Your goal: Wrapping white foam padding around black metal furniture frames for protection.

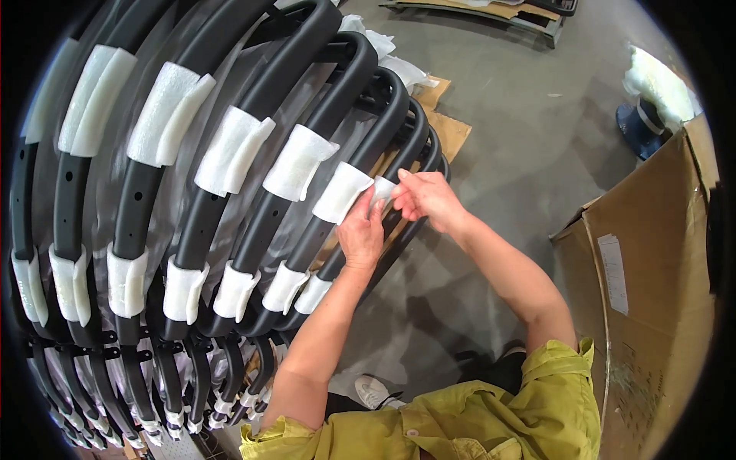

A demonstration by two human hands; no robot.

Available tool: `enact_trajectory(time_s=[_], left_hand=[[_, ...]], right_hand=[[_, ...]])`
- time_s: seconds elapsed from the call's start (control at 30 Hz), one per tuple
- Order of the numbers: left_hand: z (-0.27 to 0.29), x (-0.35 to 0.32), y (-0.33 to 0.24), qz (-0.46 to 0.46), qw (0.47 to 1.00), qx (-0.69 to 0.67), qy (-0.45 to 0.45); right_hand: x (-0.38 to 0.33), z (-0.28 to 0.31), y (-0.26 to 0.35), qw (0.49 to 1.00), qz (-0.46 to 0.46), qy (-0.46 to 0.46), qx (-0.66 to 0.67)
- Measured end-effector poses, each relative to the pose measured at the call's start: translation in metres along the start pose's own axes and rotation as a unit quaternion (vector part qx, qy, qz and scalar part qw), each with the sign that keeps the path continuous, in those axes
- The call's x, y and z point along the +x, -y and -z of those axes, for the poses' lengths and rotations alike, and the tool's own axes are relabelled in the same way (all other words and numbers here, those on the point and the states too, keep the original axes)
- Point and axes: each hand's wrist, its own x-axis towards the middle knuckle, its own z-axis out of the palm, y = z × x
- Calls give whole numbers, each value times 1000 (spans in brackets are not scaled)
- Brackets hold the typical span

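Several curved black metal tube frames [276, 77] stand in a row on my left, with white foam wraps around their bars. Toward the right end of the row, a small white foam sheet [384, 188] sits around one bar, partly hidden by my fingers. My left hand [361, 236] is closed at the sheet's left side, thumb and fingers pressing on it beside the neighbouring foam wrap [342, 192]. On its right side, my right hand [431, 201] has its fingers curled in a pinch at the sheet's edge.
A large brown cardboard box [652, 284] stands on the right, with a blue round object [641, 130] and white foam behind it. Flat cardboard [448, 126] lies beyond the frames. A low cart [529, 23] is at the far edge. More wrapped frames [169, 383] fill the lower left.
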Motion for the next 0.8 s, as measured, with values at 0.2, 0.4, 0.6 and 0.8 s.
enact_trajectory(time_s=[0.2, 0.4, 0.6, 0.8], left_hand=[[-7, 5, 10, -26, 997, 33, -58], [-11, 2, -10, 8, 1000, 21, -4], [-3, -4, 14, -55, 998, -11, -10], [-8, 1, 17, -66, 998, -9, 2]], right_hand=[[-17, -14, -22, 747, 489, -118, -435], [-19, -19, -18, 554, 454, -131, -685], [-1, -49, -16, 469, 417, -163, -761], [-63, -63, 163, 514, 140, -121, -838]])
